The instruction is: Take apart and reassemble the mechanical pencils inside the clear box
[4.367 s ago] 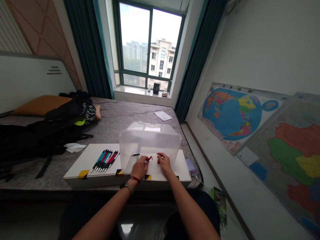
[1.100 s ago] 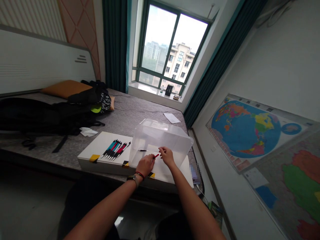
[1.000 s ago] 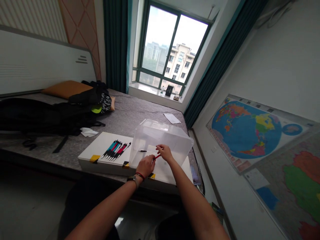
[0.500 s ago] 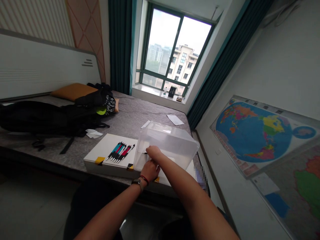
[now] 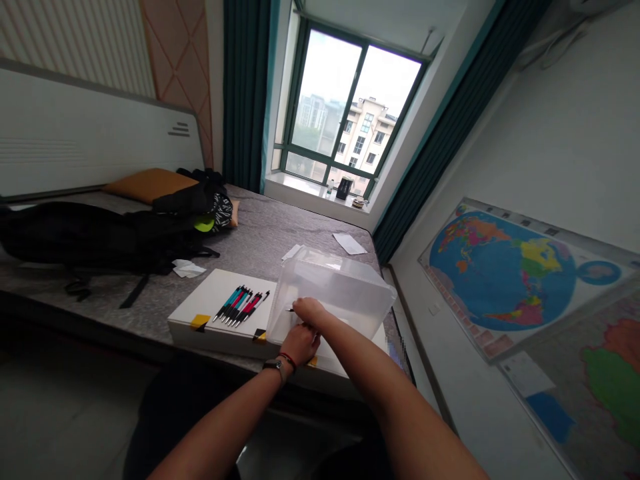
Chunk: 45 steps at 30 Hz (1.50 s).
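Observation:
A clear plastic box [image 5: 340, 287] lies tipped on its side, its open face toward me. At its opening my right hand [image 5: 307, 310] is closed round a pen [image 5: 289, 309], of which only a thin dark end shows to the left. Just below, my left hand [image 5: 299, 343] has its fingers curled in under the right hand; what they grip is hidden. To the left, several pens [image 5: 241, 305] with blue, red, black and white barrels lie side by side on a white flat box [image 5: 197, 300] with yellow and black corner tape.
Behind is a grey bed surface [image 5: 280, 230] with a white sheet of paper [image 5: 349, 243] and a crumpled tissue [image 5: 188, 268]. A black bag [image 5: 90, 233] and an orange cushion [image 5: 150, 185] lie at left. A wall with a world map [image 5: 505, 267] stands at right.
Both hands stay together at the box opening, with hardly any movement. The view has shifted slightly; the pens on the white box look the same.

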{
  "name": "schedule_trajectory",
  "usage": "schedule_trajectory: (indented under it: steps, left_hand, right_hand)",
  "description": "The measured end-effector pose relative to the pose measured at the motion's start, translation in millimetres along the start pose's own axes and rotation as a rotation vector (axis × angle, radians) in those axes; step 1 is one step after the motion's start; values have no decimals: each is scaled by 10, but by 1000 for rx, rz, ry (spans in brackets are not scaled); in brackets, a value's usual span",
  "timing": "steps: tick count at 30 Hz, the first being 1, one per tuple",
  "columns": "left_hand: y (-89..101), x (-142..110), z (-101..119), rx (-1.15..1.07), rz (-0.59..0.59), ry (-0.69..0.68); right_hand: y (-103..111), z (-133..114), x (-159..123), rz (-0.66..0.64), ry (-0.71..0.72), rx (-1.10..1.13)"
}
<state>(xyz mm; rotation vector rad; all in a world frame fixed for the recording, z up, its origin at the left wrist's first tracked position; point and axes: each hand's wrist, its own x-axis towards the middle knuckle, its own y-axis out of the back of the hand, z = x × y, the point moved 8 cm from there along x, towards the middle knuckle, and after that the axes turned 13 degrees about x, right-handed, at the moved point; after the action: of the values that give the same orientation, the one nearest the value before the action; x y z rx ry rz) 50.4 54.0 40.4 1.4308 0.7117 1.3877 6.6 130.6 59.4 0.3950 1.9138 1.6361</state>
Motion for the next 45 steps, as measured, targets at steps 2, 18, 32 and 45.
schedule_trajectory:
  steps: [2,18,32,45]
  left_hand:
    - [28,-3,1,-6,16,5]
    - [73,-8,-104,-149,87,127]
    - [112,-11,-110,-192,95,153]
    - [123,8,-76,-167,92,123]
  right_hand:
    - [85,56,-45,48,6,27]
    - [386,694,-1748,1234,-190,1235]
    - [103,647,-1597,1085,-264,1273]
    - [-844,997,-1370,1137,-296,2006]
